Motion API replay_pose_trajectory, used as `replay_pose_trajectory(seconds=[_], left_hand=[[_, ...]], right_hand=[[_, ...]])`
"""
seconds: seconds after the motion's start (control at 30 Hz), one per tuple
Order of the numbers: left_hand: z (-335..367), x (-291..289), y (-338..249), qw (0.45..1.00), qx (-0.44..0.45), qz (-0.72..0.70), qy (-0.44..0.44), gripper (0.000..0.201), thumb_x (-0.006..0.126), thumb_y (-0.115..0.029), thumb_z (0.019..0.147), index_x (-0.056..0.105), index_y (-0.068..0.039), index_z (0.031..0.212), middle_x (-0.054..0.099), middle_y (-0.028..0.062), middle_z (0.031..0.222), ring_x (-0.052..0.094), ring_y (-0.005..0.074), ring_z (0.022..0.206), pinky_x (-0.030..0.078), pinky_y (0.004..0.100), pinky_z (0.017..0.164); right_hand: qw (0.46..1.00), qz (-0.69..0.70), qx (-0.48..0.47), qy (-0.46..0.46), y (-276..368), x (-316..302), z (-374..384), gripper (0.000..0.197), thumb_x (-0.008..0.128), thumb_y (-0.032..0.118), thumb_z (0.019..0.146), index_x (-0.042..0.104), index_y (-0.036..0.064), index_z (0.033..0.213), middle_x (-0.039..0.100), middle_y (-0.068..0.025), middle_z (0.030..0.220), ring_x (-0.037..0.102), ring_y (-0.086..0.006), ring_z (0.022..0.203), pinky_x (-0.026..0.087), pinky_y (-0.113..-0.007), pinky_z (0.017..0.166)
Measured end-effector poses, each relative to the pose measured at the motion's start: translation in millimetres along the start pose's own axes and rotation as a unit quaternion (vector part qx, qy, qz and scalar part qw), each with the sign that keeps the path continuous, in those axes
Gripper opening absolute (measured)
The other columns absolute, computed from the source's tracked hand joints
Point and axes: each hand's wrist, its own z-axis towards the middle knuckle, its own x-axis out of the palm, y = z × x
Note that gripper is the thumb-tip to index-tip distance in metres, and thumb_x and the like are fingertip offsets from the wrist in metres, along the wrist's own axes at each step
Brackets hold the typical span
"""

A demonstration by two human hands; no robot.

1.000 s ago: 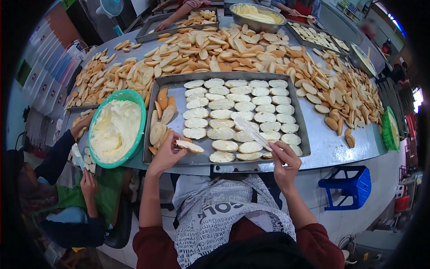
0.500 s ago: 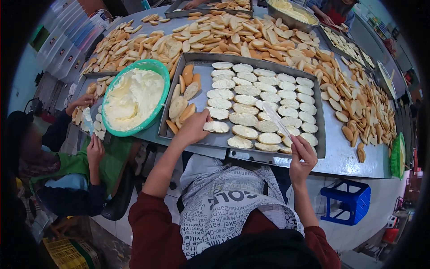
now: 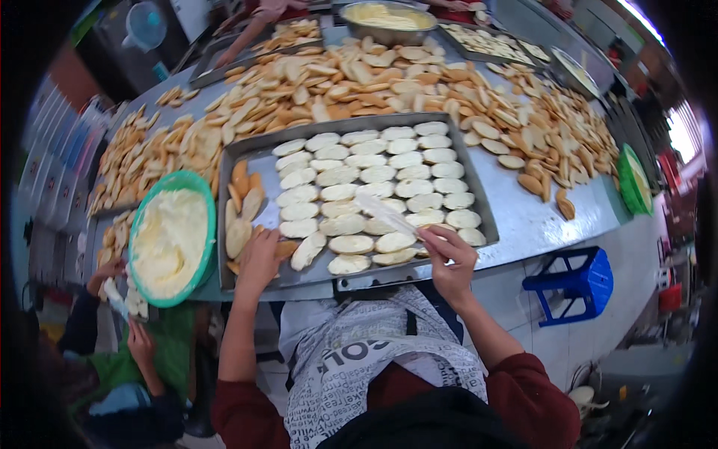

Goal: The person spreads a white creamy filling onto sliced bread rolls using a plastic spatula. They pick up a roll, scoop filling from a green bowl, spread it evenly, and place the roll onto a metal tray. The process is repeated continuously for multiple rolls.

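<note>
In the head view a big metal tray point(image 3: 486, 202) lies in front of me, holding rows of oval bread slices point(image 3: 366, 161) coated with pale cream. My left hand point(image 3: 259, 258) is closed at the tray's near left part, its fingers apparently round a brown-crusted bread slice point(image 3: 286, 249); they partly hide it. Just right of it a cream-coated slice point(image 3: 308, 251) lies at a slant. My right hand point(image 3: 449, 258) grips a pale, translucent spreading knife point(image 3: 385, 213), whose blade points up-left above the coated slices. Uncoated slices point(image 3: 239, 232) are piled along the tray's left side.
A green basin point(image 3: 211, 232) of cream stands left of the tray. Bread heaps point(image 3: 374, 75) cover the table behind. At the left a co-worker's hand point(image 3: 140, 340) is low beside the basin. A blue stool point(image 3: 572, 284) stands on the floor at right.
My view has turned, so the tray appears further left and lower. My left hand has let go of the coated slice and moved left to a brown-crusted one. The right hand still holds the knife.
</note>
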Motion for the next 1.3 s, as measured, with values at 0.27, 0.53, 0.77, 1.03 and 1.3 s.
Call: replay_pose_trajectory(seconds=[0.27,0.53,0.77,1.03,1.3], left_hand=[[0.0,-4.6,-7.2,0.985,0.002,0.170,-0.014,0.029,0.072,-0.005,0.066,0.057,-0.001,0.090,0.059,0.0145,0.097,0.054,0.0322,0.098,0.048,0.0420,0.080],[-1.7,-17.2,-0.4,0.991,-0.054,0.114,-0.036,0.033,0.070,-0.007,0.070,0.054,-0.001,0.098,0.059,0.0148,0.096,0.055,0.0322,0.093,0.049,0.0402,0.076],[-16.3,-35.9,0.5,0.949,-0.193,-0.158,-0.195,0.034,0.066,-0.010,0.079,0.049,0.000,0.106,0.053,0.0100,0.095,0.054,0.0230,0.092,0.046,0.0355,0.077],[-19.1,-26.0,-27.6,0.609,-0.230,-0.705,-0.282,0.039,0.049,-0.026,0.097,0.042,-0.003,0.128,0.054,0.0109,0.119,0.056,0.0228,0.111,0.047,0.0329,0.090],[-39.8,-26.4,-11.9,0.614,-0.224,-0.729,-0.201,0.041,0.046,-0.027,0.098,0.042,0.000,0.129,0.057,0.0137,0.116,0.058,0.0225,0.106,0.047,0.0329,0.090]], right_hand=[[0.999,-0.011,0.034,-0.013,5.0,-9.8,-4.3,0.032,0.065,-0.008,0.074,0.073,0.0093,0.099,0.069,-0.0088,0.092,0.066,-0.0185,0.077,0.050,-0.026,0.065],[0.999,-0.002,0.026,-0.021,-2.8,-8.3,-7.5,0.033,0.064,-0.007,0.073,0.073,0.0103,0.099,0.070,-0.0082,0.092,0.065,-0.0179,0.072,0.048,-0.027,0.060],[0.998,0.033,0.048,-0.010,-4.5,-0.3,-8.8,0.030,0.065,-0.006,0.077,0.073,0.0099,0.101,0.070,-0.0086,0.091,0.062,-0.0125,0.068,0.045,-0.023,0.053],[0.978,0.175,0.114,0.028,1.8,13.5,-3.9,0.024,0.060,-0.004,0.085,0.069,0.0029,0.106,0.066,-0.0091,0.099,0.057,-0.0082,0.079,0.042,-0.018,0.061],[0.961,0.226,0.158,0.012,1.7,7.2,1.8,0.023,0.060,0.000,0.087,0.068,0.0022,0.108,0.068,-0.0103,0.097,0.062,-0.0126,0.088,0.047,-0.022,0.074]])
